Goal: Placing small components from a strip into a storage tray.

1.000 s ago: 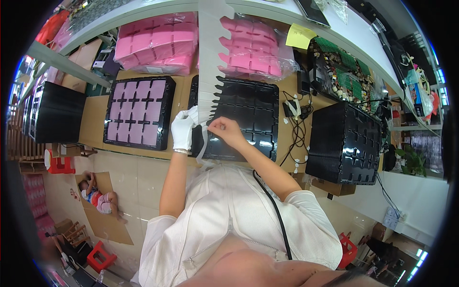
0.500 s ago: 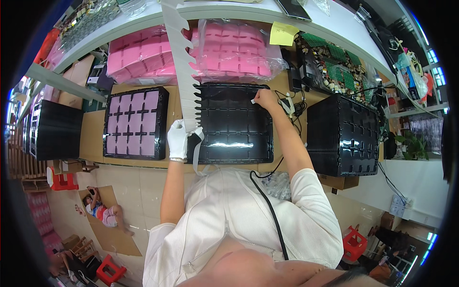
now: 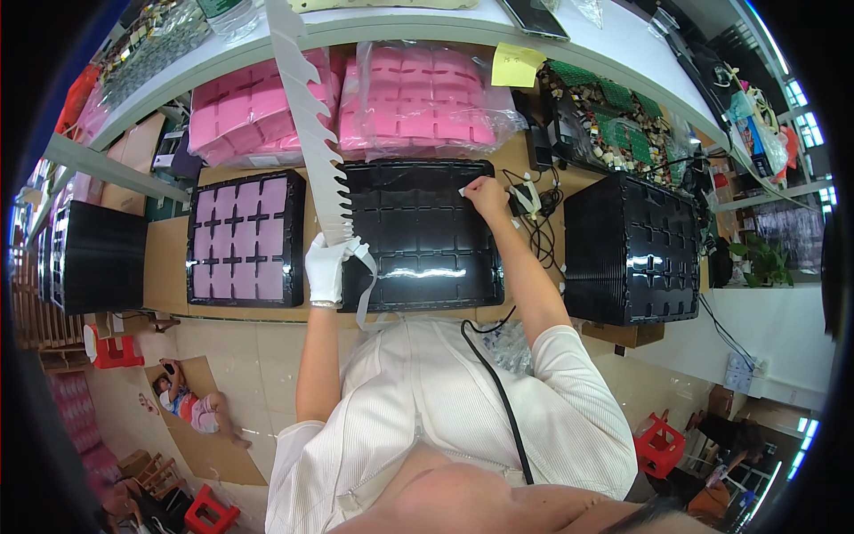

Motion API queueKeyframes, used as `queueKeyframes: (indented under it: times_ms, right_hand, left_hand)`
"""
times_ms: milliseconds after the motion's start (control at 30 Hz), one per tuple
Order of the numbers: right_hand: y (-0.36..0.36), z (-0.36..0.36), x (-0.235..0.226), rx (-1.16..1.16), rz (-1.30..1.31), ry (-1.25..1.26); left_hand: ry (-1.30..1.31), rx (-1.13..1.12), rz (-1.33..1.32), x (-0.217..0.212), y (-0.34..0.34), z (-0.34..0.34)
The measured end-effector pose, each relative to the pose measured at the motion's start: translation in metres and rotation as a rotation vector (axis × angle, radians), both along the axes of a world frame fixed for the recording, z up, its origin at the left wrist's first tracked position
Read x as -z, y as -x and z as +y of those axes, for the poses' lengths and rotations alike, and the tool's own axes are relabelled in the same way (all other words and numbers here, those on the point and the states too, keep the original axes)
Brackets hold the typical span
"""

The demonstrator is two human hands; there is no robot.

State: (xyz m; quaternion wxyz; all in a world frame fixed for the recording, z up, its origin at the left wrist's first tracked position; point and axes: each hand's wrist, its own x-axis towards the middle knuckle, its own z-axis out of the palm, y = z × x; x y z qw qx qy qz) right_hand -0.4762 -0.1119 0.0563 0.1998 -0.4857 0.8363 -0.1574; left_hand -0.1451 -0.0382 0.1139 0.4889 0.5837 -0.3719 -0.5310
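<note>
In front of me lies a black plastic tray (image 3: 418, 236), moulded in a grid of compartments and shiny near its front. At its left edge my left hand (image 3: 324, 272), in a white glove, is closed round the lower end of a long pale strip (image 3: 311, 133). The strip rises away past the tray, its right edge toothed with dark tips near the hand. A narrow white tail of it hangs down beside the glove. My bare right hand (image 3: 487, 198) pinches a small white piece (image 3: 463, 192) over the tray's far right corner.
A pink-filled black tray (image 3: 245, 238) stands left. Stacked black trays rise at right (image 3: 632, 249) and far left (image 3: 102, 258). Bagged pink foam (image 3: 418, 98) lies behind, under a white shelf (image 3: 427, 28). Black cables (image 3: 544, 218) lie right. A person (image 3: 197, 405) lies on floor cardboard.
The strip and my left hand have shifted left, showing more of the tray's left side. My right hand has come slightly nearer, still pinching the small white piece.
</note>
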Motion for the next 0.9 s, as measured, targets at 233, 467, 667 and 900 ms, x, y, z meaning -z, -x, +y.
queueKeyframes:
  times_ms: [233, 467, 667, 900]
  right_hand:
    - [-0.002, 0.05, 0.016, -0.218, -0.847, 0.236]
    - [-0.12, 0.086, -0.019, -0.108, -1.792, -0.156]
    - [-0.179, 0.108, -0.046, -0.293, -1.024, 0.081]
    - [-0.18, 0.107, -0.057, -0.548, -1.058, 0.166]
  left_hand:
    - [-0.132, -0.075, 0.033, -0.023, -0.003, 0.01]
    - [-0.066, -0.014, 0.099, 0.019, -0.008, 0.016]
    - [-0.108, -0.024, 0.022, -0.001, -0.005, 0.032]
    - [-0.112, -0.27, 0.128, -0.028, -0.036, 0.046]
